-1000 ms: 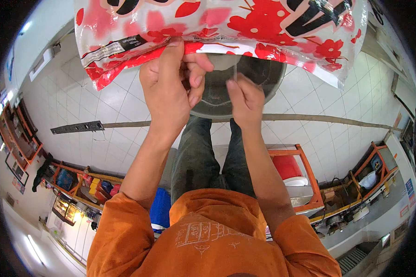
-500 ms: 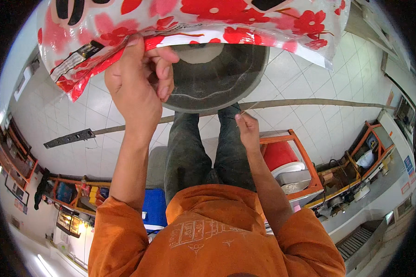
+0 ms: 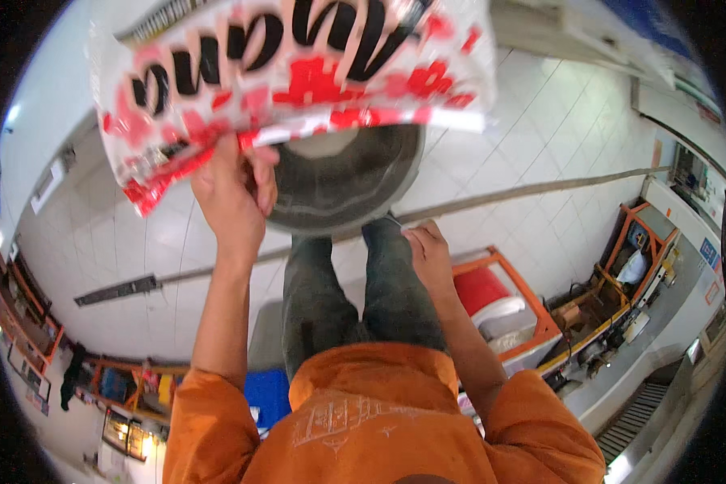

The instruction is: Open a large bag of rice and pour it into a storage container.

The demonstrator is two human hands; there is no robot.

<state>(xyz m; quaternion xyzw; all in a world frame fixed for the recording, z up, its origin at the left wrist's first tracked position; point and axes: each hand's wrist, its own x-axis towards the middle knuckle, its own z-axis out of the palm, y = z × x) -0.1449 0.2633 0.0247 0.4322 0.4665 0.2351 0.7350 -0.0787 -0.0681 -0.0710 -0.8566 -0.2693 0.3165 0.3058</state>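
A large white plastic bag (image 3: 323, 81) printed with red and pink flowers and black lettering fills the top of the view. My left hand (image 3: 230, 185) pinches its near edge, left of the middle. Below the bag, partly covered by it, is a wide dark round basin (image 3: 359, 177) with something pale at its centre. My right hand (image 3: 430, 254) is low beside my right knee, its fingertips pressed together. Whatever thin thing it may hold cannot be made out now. Neither the far side of the bag nor its contents show.
A long narrow strip (image 3: 532, 189) crosses the tiled floor (image 3: 492, 121) behind the basin. To my right stands an orange-framed rack (image 3: 512, 278) with a red container (image 3: 477, 292). A blue box (image 3: 264, 395) is beside my left hip. Cluttered shelves line the far right and left.
The bag has shifted left and tilted, showing more of its printed face, with my left hand still on its edge. The thin strand near my right hand no longer shows clearly.
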